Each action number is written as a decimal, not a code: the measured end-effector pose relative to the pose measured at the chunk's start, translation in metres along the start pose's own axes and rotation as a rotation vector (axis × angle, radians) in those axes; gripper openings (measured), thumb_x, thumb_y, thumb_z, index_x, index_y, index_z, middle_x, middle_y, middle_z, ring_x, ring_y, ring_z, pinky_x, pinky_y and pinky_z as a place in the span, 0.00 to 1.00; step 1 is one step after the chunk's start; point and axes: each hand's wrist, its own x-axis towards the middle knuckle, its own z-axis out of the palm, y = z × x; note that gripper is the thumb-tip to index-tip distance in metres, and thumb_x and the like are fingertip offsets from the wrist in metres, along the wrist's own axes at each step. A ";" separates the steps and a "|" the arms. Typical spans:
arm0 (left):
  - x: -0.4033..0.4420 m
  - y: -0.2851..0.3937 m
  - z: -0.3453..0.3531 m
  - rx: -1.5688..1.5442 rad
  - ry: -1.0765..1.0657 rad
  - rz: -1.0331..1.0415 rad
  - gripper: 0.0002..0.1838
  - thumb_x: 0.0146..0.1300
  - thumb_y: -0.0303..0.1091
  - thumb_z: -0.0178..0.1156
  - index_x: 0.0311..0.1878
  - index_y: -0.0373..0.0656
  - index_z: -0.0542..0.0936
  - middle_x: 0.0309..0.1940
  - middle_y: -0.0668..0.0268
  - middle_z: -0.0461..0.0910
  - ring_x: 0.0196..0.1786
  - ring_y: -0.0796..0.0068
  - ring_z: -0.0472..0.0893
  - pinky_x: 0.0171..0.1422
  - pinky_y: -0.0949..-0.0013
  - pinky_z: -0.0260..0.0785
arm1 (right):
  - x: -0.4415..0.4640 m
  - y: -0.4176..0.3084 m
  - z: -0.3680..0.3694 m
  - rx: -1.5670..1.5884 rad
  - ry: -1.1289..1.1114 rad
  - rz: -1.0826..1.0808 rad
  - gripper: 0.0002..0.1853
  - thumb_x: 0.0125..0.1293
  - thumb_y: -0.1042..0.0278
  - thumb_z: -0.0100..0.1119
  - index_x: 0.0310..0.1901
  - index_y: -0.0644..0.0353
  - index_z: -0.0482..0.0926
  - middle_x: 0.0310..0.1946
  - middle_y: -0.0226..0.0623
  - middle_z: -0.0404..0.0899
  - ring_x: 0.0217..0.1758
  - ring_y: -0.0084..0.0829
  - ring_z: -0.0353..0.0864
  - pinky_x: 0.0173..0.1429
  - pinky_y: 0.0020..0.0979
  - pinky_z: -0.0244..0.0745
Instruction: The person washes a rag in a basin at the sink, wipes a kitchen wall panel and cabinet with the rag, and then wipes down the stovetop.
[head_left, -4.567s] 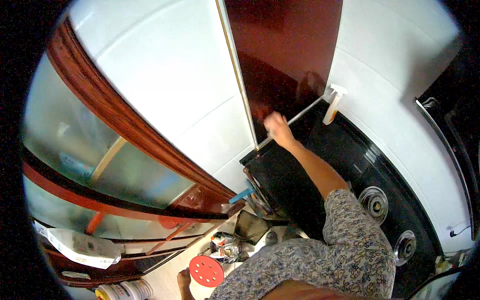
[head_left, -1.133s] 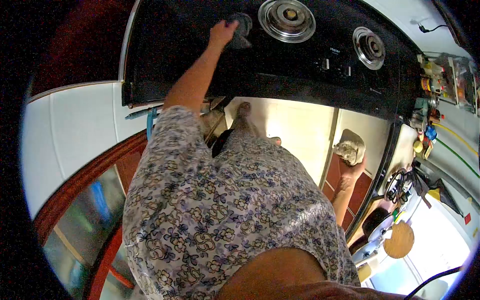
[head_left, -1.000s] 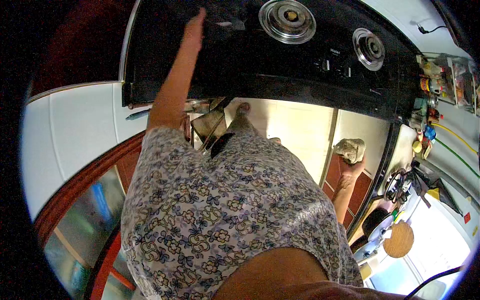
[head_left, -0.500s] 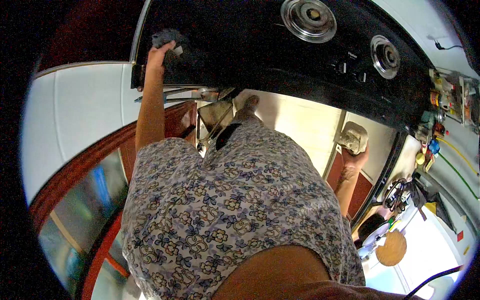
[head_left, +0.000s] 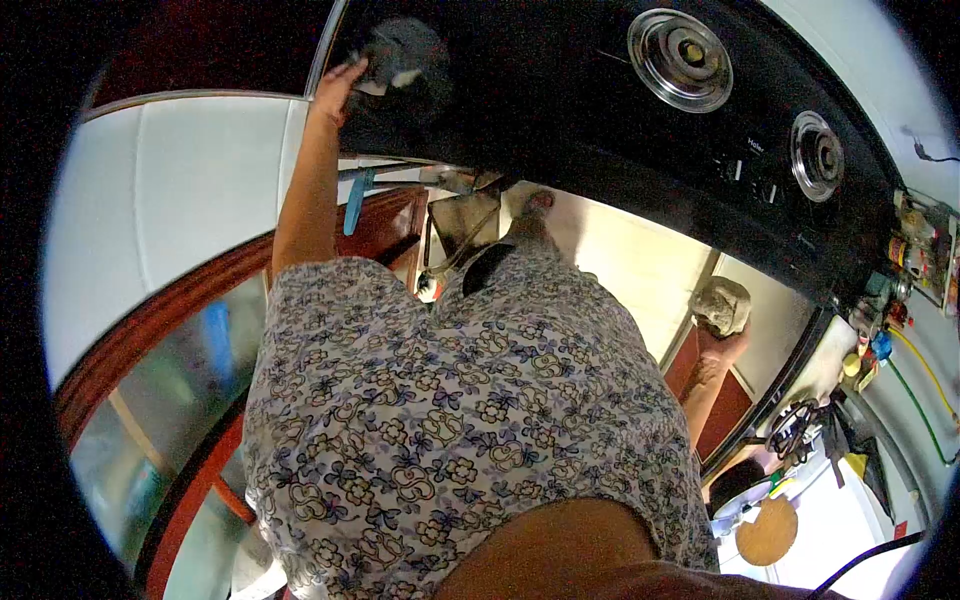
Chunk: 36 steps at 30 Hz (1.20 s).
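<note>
My left hand (head_left: 337,92) reaches over the left end of a black stovetop (head_left: 540,100). Its blurred fingers are closed at the edge of a dark grey cloth (head_left: 412,55), which is smeared by motion, with pale patches beside the fingers. Lower down on the right, my right hand (head_left: 725,345) is wrapped under a crumpled, greyish-white wad (head_left: 722,303), perhaps a cloth, held off the stove. Two round metal burners, one larger (head_left: 680,60) and one smaller (head_left: 818,157), sit to the right of the left hand.
Control knobs (head_left: 752,180) line the stove's front part. A blue strip-like object (head_left: 356,203) hangs below its left edge. White tiled wall (head_left: 200,190) and a wooden-framed glass panel (head_left: 200,390) stand left. Cables, bottles and a round wooden board (head_left: 767,531) crowd the right.
The view has shifted, so the stove sits further right. My left hand has moved and the dark grey cloth is now blurred. My right hand still holds the pale wad.
</note>
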 end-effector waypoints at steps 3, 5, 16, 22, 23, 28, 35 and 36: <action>0.048 -0.057 0.003 -0.192 -0.009 0.156 0.26 0.52 0.31 0.66 0.56 0.41 0.76 0.51 0.59 0.78 0.54 0.67 0.75 0.59 0.66 0.65 | -0.010 0.003 0.012 -0.017 0.000 -0.010 0.25 0.66 0.49 0.42 0.59 0.54 0.70 0.56 0.40 0.72 0.59 0.43 0.70 0.63 0.53 0.64; 0.043 -0.059 0.002 -0.275 0.037 0.223 0.22 0.52 0.24 0.61 0.53 0.38 0.77 0.48 0.62 0.79 0.47 0.72 0.77 0.53 0.72 0.68 | -0.008 0.006 0.009 0.002 -0.012 -0.015 0.26 0.65 0.48 0.43 0.59 0.54 0.69 0.55 0.39 0.72 0.59 0.42 0.70 0.63 0.52 0.65; -0.060 0.006 0.119 -0.096 -0.429 0.662 0.14 0.62 0.36 0.61 0.49 0.41 0.79 0.39 0.67 0.82 0.38 0.75 0.81 0.46 0.73 0.72 | -0.040 0.018 0.005 -0.023 0.030 -0.197 0.28 0.69 0.46 0.46 0.62 0.58 0.67 0.57 0.40 0.71 0.60 0.40 0.70 0.63 0.43 0.67; -0.125 0.046 0.204 0.120 -0.872 0.778 0.13 0.61 0.35 0.60 0.46 0.39 0.80 0.37 0.62 0.82 0.38 0.73 0.82 0.43 0.71 0.74 | -0.093 0.028 0.026 -0.068 -0.015 -0.253 0.29 0.69 0.47 0.44 0.61 0.63 0.66 0.58 0.45 0.69 0.61 0.39 0.69 0.62 0.41 0.67; -0.123 0.051 0.211 0.047 -0.879 0.760 0.13 0.61 0.35 0.60 0.46 0.39 0.80 0.37 0.62 0.82 0.38 0.73 0.82 0.43 0.71 0.74 | -0.101 0.030 0.024 -0.177 -0.036 -0.294 0.29 0.69 0.48 0.45 0.61 0.64 0.67 0.57 0.45 0.70 0.60 0.39 0.70 0.61 0.40 0.68; -0.177 0.072 0.225 -0.111 -1.166 0.621 0.14 0.63 0.35 0.59 0.49 0.39 0.78 0.38 0.63 0.82 0.36 0.75 0.81 0.43 0.69 0.74 | -0.092 0.047 0.033 -0.595 0.004 -0.404 0.24 0.65 0.56 0.52 0.56 0.66 0.71 0.50 0.44 0.75 0.56 0.38 0.74 0.58 0.35 0.71; -0.195 0.032 0.205 0.022 -1.084 0.498 0.14 0.61 0.34 0.61 0.48 0.39 0.79 0.38 0.62 0.82 0.42 0.73 0.80 0.47 0.69 0.73 | -0.035 0.032 0.139 -0.416 -0.448 -0.222 0.16 0.65 0.65 0.57 0.52 0.63 0.73 0.44 0.35 0.79 0.43 0.26 0.78 0.47 0.26 0.75; -0.189 0.024 0.196 0.058 -1.050 0.451 0.14 0.61 0.34 0.61 0.48 0.39 0.79 0.38 0.62 0.82 0.42 0.73 0.80 0.47 0.69 0.73 | -0.017 0.029 0.147 -0.480 -0.464 -0.248 0.15 0.65 0.64 0.57 0.50 0.61 0.75 0.41 0.32 0.80 0.40 0.25 0.79 0.43 0.25 0.74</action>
